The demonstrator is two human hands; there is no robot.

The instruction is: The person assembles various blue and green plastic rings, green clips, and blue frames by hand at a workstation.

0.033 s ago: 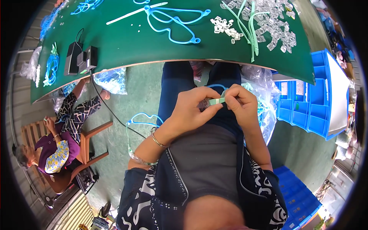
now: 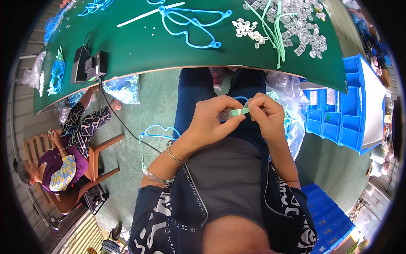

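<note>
Above my lap, my left hand (image 2: pixel 216 122) pinches a clear plastic buckle (image 2: pixel 225 113) between thumb and fingers. A light green strap (image 2: pixel 241 111) with a small white band passes from it to my right hand (image 2: pixel 266 113), whose thumb and fingers are closed on the strap's other end. Part of a blue goggle frame (image 2: pixel 242 98) shows just behind my hands. Another blue goggle frame (image 2: pixel 158 128) hangs beside my left forearm, joined to a pale green strap (image 2: pixel 142 156) and a clear piece near my elbow.
On the green table (image 2: pixel 139 51) lie blue goggle frames (image 2: pixel 190 29), green ribbed straps (image 2: pixel 277 38), white loops (image 2: pixel 249 31) and clear buckles (image 2: pixel 311 38). Black boxes (image 2: pixel 96 64) with a hanging cable stand at left. Blue bins (image 2: pixel 353 106) are at right; a seated person (image 2: pixel 63 165) is at left.
My fingers have shifted slightly around the strap, and a little more of the clear buckle shows. Otherwise the scene looks the same.
</note>
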